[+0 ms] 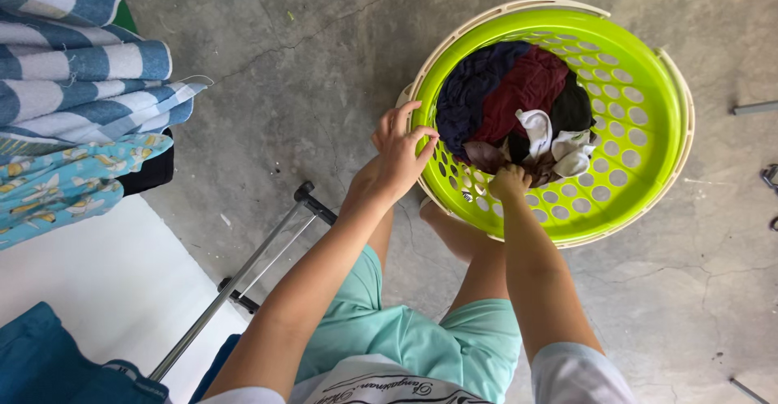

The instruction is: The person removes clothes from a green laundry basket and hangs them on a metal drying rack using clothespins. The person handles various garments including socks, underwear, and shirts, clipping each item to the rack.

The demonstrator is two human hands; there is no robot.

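Laundry basket (648,128) rim gripped, clothes (519,104) grasped

Your round lime-green plastic laundry basket with a cream rim (640,128) sat on the grey concrete floor, its walls pierced with rows of oval holes. At its bottom lay a crumpled heap of clothes (519,108): a dark navy garment on the left, a maroon one in the middle, a black piece to the right, and white socks towards the near side. Your left hand (399,149) gripped the basket's near-left rim, and your right hand (509,183) reached down inside, closed on brownish fabric at the heap's near edge.
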